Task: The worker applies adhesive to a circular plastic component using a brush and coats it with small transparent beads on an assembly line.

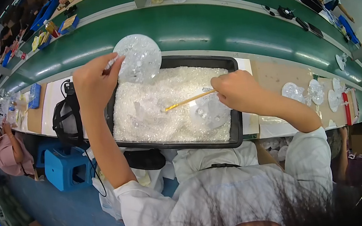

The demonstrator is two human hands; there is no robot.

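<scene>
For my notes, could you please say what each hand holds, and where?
Left hand: upper disc, by its left edge. Right hand: stick, by its right end; any hold on the lower disc is unclear.

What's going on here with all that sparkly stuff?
A person is busy at a black tray full of sparkly white bits. Their left hand holds a round disc up by its edge, above the tray's far side. Their right hand grips a thin stick with its tip pointing left, over the bits. Another disc is just below that hand; I can't tell if the hand holds it too. More discs lie off to the right.
</scene>
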